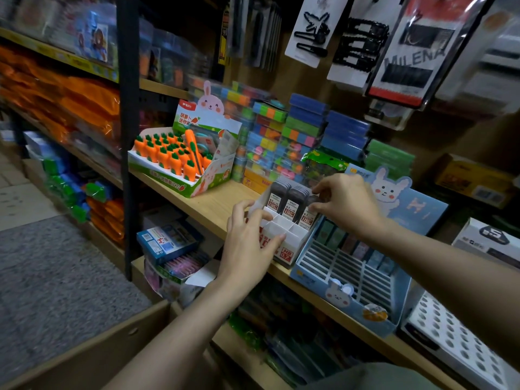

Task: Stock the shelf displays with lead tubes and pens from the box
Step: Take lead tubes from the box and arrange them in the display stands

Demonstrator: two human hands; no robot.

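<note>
the right hand [342, 204], just right of frame centre, pinches the top of a dark lead tube [308, 213] standing in the back row of a white display [284, 235], thumb and fingertips closed on it. two more packs of lead tubes [287, 199] stand upright beside it in the same row — the front compartments show only white dividers. the left hand [250, 240], at centre, grips the display's left front corner, fingers curled over the rim and thumb on the side wall. the display sits on a wooden shelf [208, 206], near its front edge.

just right of the display, touching it, a blue bunny display [351, 277] holds rows of slots, a few pens in the back rows. at centre left a carrot display [180, 161] stands on the same shelf, well apart from the hands. behind, stacks of coloured boxes [284, 130] fill the shelf's back. hair clips on cards [318, 29] hang at upper right. a cardboard box [98, 353] edge shows at lower left.
</note>
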